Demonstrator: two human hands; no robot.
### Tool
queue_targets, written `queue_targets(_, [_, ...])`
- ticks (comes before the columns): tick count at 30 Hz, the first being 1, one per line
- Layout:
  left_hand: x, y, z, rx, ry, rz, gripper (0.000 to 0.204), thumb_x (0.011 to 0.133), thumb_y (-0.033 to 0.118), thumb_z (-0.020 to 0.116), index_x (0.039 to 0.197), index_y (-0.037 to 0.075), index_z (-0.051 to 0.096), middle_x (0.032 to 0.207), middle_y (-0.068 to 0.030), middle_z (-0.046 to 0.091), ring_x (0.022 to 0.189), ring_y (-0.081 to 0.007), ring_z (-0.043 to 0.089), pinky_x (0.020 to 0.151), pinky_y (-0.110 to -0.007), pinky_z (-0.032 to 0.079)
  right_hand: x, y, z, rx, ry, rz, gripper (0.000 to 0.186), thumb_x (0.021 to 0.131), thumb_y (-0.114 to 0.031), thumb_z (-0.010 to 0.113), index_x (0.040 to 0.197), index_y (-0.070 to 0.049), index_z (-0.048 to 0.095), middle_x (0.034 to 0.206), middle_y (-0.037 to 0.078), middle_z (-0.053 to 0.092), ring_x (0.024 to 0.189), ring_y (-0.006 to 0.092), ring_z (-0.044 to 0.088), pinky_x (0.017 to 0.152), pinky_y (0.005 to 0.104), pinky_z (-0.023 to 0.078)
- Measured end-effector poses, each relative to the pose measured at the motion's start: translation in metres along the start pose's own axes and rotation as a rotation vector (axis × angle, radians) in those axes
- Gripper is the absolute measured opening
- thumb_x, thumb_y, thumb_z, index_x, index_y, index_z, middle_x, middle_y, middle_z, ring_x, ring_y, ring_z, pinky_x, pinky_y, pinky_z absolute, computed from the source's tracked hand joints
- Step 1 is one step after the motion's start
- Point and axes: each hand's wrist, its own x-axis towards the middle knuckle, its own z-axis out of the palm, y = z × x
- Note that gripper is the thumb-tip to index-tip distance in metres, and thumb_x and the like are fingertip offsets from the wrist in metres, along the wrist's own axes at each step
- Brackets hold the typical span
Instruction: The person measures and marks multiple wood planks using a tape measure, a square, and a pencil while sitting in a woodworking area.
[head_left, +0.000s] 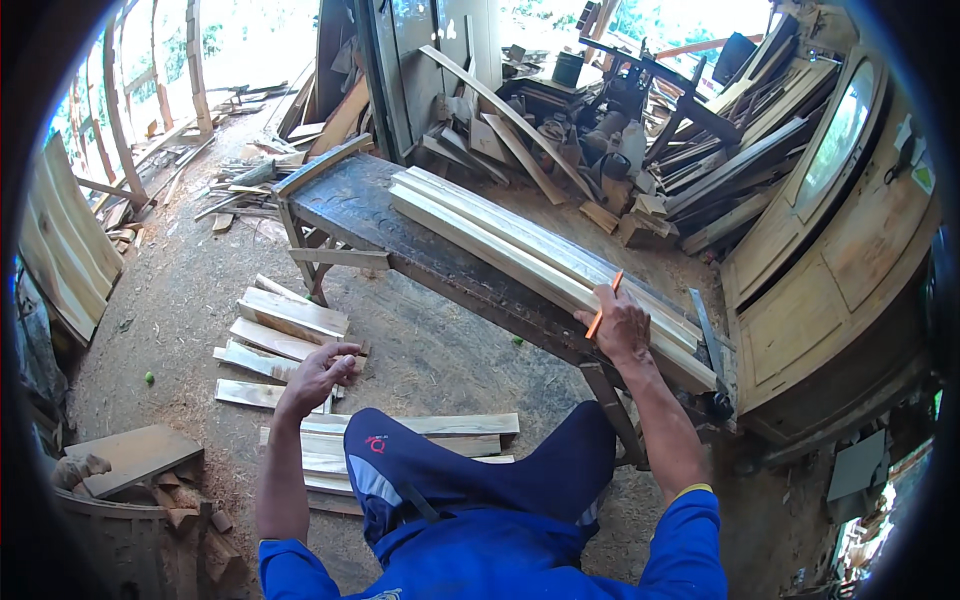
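Note:
My right hand (625,325) grips a thin orange stick (617,278), perhaps a pencil, at the near end of long pale boards (500,237) lying on a dark workbench (340,210). My left hand (325,375) hangs in the air left of the bench with its fingers loosely bent and apart, holding nothing. Below it, several short planks (290,310) lie side by side on the floor. Longer boards (450,425) lie on the floor by my legs.
Piled scrap timber (530,160) and buckets crowd the back right. A wooden door with an oval glass (800,250) stands right of the bench. Large planks (65,240) lean at the left. Offcuts (140,460) sit at the lower left; loose wood (240,190) lies behind.

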Motion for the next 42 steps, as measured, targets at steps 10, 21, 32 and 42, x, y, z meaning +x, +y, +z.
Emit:
queue_targets(10, [-0.002, -0.008, 0.027, 0.2, -0.092, -0.131, 0.046, 0.102, 0.033, 0.064, 0.134, 0.0, 0.06, 0.117, -0.0104, 0.068, 0.102, -0.0184, 0.066, 0.086, -0.032, 0.054, -0.004, 0.021, 0.021, -0.182, 0.187, -0.127, 0.084, 0.067, -0.04, 0.089, 0.136, -0.012, 0.051, 0.135, 0.018, 0.055, 0.127, 0.0349, 0.051, 0.104, 0.0542, 0.038])
queue_targets(21, [-0.016, -0.056, 0.047, 0.271, -0.107, -0.194, 0.05, 0.099, 0.036, 0.066, 0.133, 0.0, 0.061, 0.125, -0.0184, 0.067, 0.11, -0.0286, 0.067, 0.093, -0.037, 0.054, 0.018, 0.094, 0.006, 0.023, -0.187, -0.078, 0.098, 0.057, -0.06, 0.091, 0.134, -0.015, 0.051, 0.12, 0.02, 0.063, 0.115, 0.0413, 0.059, 0.1, 0.0516, 0.045])
queue_targets(32, [-0.051, -0.098, 0.071, 0.259, -0.028, -0.35, 0.051, 0.099, 0.038, 0.064, 0.131, -0.002, 0.063, 0.124, -0.0189, 0.069, 0.113, -0.0288, 0.067, 0.096, -0.037, 0.052, 0.04, 0.1, 0.016, 0.065, -0.259, -0.185, 0.095, 0.059, -0.06, 0.09, 0.131, -0.01, 0.053, 0.126, 0.024, 0.061, 0.121, 0.0432, 0.057, 0.105, 0.0511, 0.043])
queue_targets(42, [-0.102, -0.141, 0.129, 0.567, 0.46, -0.064, 0.019, 0.092, 0.024, 0.07, 0.1, 0.007, 0.074, 0.097, -0.0099, 0.071, 0.082, -0.0287, 0.071, 0.074, -0.037, 0.056, -0.114, -0.127, 0.195, 0.537, -0.702, -0.54, 0.046, 0.084, -0.025, 0.077, 0.125, -0.007, 0.063, 0.116, 0.019, 0.068, 0.112, 0.035, 0.066, 0.096, 0.0452, 0.052])
